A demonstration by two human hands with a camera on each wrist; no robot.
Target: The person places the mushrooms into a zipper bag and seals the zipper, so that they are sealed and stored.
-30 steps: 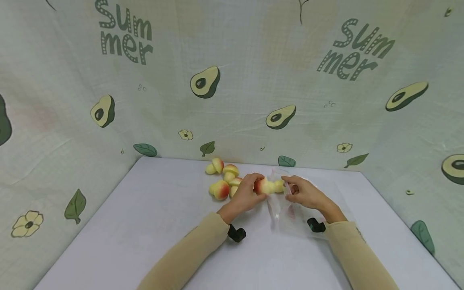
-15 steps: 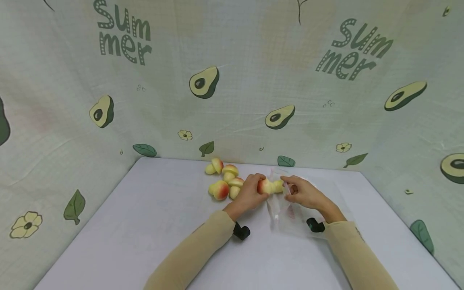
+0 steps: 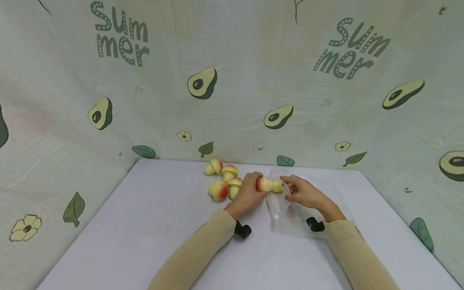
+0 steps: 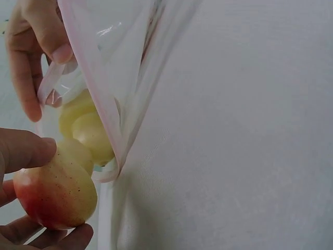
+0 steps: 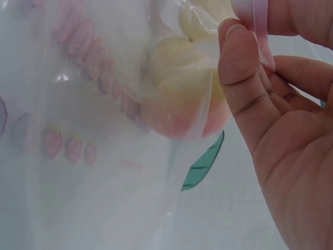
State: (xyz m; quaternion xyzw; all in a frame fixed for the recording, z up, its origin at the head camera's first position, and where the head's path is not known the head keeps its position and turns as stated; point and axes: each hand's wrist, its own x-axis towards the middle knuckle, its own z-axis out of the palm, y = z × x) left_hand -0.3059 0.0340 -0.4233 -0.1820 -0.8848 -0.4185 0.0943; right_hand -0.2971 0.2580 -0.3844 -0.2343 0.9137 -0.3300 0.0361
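The left hand (image 3: pixel 247 193), its grip curled round a mushroom (image 4: pixel 58 190), has edged toward three o'clock, seemingly lining it up at the mouth of the bag (image 3: pixel 277 211) the right hand (image 3: pixel 306 194) pinches.

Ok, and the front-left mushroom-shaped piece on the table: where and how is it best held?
Probably by its reddish cap, from above and the near side. The front-left mushroom-shaped piece lies with its stem pointing left, so the broad cap gives a fuller grip; another piece sits close on its right, while the near side looks free.
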